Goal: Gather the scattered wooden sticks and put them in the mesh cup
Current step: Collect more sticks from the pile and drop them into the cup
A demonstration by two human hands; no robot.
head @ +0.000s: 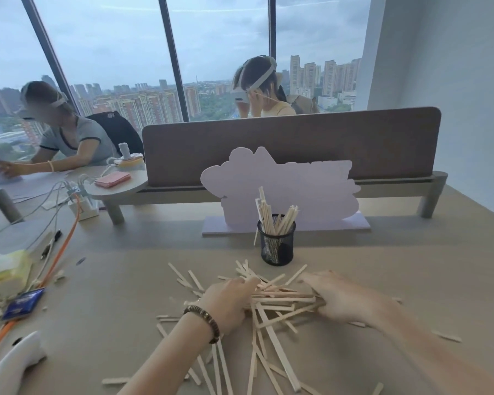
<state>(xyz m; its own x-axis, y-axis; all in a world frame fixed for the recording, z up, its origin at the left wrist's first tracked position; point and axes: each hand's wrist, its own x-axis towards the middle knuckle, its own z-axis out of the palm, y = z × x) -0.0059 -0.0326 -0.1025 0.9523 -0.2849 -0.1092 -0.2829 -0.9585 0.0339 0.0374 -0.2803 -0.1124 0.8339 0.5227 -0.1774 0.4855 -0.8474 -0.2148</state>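
A: How far is the work, in your judgement?

B: Not yet half, I think. The mesh cup (pixel 276 240) already holds a bundle of sticks standing upright and leaning on its rim. One stick seems to lean outside against its left wall, but the view is too small there to be sure. Most of the wooden sticks (pixel 271 302) lie on the table (pixel 382 266), just in front of the cup and down to the near edge.

A: And the hands?

B: Both are in the heap. The left hand (pixel 228 300), with a bead bracelet (pixel 204 317) on the wrist, presses in from the left side with fingers curled around a crossed bunch. The right hand (pixel 338 299) presses in from the right side, fingers closing on the ends of the same bunch. Neither has lifted anything yet, so I would call it scooping together, not a firm hold.

A: What are the things like?

B: The sticks are pale, flat, thin strips of raw wood, with straight edges and different lengths; they cross each other loosely. The cup is a black wire-mesh cylinder, see-through, with a solid rim. The table is matte beige and smooth, so the sticks probably slide easily on it.
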